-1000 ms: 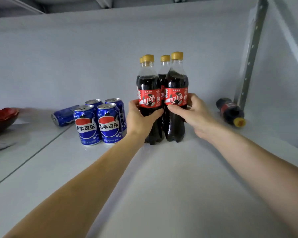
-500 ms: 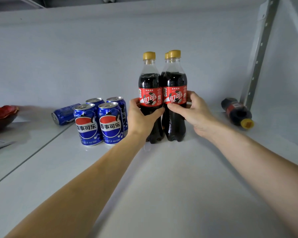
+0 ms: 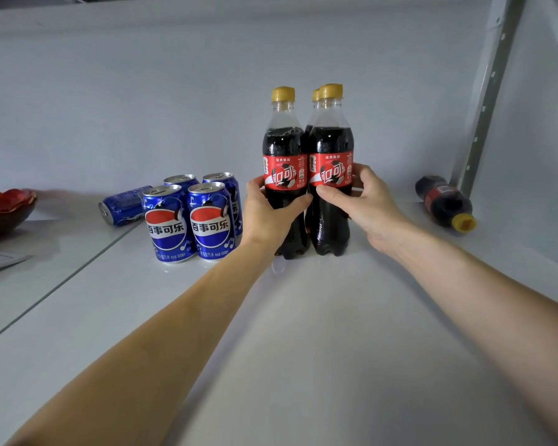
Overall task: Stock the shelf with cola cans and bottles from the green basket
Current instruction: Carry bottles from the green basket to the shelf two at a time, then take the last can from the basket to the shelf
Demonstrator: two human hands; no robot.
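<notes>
Both hands are wrapped around upright dark plastic cola bottles with red labels: left hand (image 3: 273, 214) on the left bottle (image 3: 284, 175), right hand (image 3: 364, 201) on its touching neighbour (image 3: 331, 172), on the white shelf (image 3: 303, 333). A sideways shove could topple them (tall, narrow-footed) onto the blue cola cans (image 3: 187, 220) just beside.

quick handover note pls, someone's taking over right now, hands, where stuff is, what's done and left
Left hand grips the front left bottle; right hand grips the front right bottle. Both stand on the shelf, with another bottle close behind.
Done: four upright cans grouped left of the bottles.
Left: stand up the lying can and the lying bottle. The basket is out of view.
</notes>
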